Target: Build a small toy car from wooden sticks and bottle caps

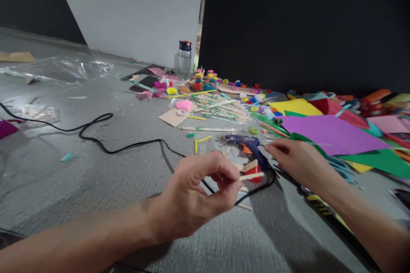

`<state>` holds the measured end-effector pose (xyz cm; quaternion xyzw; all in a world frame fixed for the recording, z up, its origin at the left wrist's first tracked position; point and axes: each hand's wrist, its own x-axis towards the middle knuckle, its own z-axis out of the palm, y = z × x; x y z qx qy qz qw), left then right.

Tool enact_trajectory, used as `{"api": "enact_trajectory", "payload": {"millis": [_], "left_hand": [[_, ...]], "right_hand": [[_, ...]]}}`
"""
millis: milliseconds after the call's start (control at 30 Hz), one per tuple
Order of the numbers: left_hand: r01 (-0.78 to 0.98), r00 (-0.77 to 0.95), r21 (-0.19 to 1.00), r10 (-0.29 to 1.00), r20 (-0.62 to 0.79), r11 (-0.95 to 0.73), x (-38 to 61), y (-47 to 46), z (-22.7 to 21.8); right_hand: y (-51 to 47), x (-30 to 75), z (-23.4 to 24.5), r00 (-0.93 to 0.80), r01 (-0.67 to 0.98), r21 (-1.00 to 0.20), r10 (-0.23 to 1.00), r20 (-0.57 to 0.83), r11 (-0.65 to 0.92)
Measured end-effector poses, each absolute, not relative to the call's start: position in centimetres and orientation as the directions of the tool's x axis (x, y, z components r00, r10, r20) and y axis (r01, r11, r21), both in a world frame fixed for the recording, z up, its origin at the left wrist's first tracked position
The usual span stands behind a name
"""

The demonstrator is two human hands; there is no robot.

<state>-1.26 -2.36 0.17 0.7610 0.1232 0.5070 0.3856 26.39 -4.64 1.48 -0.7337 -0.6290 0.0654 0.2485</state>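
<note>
Stick pieces (252,170), two counted, short and pale wood, pinched between thumb and fingertips of left hand (198,196), near middle of scene, just above grey floor (96,179); left hand clenched round them, knuckles up; one loose piece (245,207) lying on floor just below. Right hand (297,160) to the right, fingers stretched leftward toward one blue glue gun (245,144); blurred, so grasping or empty impossible to tell; touching gun or not, likewise unclear. One red cap (255,177) just behind held sticks, beside gun's handle. One black cable (105,147) snaking from far left across floor to gun. Short yellow straw bits (200,141), two, left of gun's nozzle; one more farther off. One purple sheet (333,134) right of gun; one yellow sheet (296,106) beyond it; one green sheet (381,160) nearer, at right edge. Heap of long sticks (224,108) beyond gun, too many for counting; scatter of coloured caps (224,82) farther still, likewise uncounted. One water bottle (185,56) upright at far wall; one clear plastic bag (60,68) far left.
</note>
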Motion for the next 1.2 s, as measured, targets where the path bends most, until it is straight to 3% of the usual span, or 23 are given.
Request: {"api": "enact_trajectory", "payload": {"millis": [300,500,633,767,900,1067,1200], "left_hand": [[-0.156,0.515,0.848,0.692,0.507,-0.506,-0.9,-2.6,0.7],[-0.080,0.585,0.902,0.713,0.386,-0.423,-0.7,-2.6,0.5],[-0.065,0.595,0.921,0.726,0.344,-0.383,-0.6,-2.6,0.6],[-0.052,0.619,0.957,0.742,0.256,-0.286,-0.5,-2.7,0.9],[-0.021,0.640,0.984,0.753,0.151,-0.179,-0.4,-2.6,1.0],[0.024,0.764,0.996,0.644,0.039,-0.089,-0.8,-2.5,1.4],[-0.016,0.768,0.997,0.637,0.064,-0.081,-1.2,-2.4,1.5]], "right_hand": [[-10.7,20.8,-1.3,-0.304,0.889,-0.292,0.932,0.198,0.352],[-10.6,20.6,-3.1,-0.333,0.883,-0.271,0.919,0.211,0.382],[-11.9,21.5,-1.4,-0.261,0.887,-0.269,0.888,0.379,0.375],[-12.8,22.1,0.2,-0.049,0.869,-0.428,0.904,0.424,0.248],[-12.6,22.2,0.5,-0.043,0.831,-0.495,0.917,0.396,0.252],[-11.6,22.0,-0.5,-0.205,0.838,-0.413,0.907,0.367,0.356],[-10.6,21.4,-1.5,-0.363,0.868,-0.260,0.898,0.249,0.423]]}}
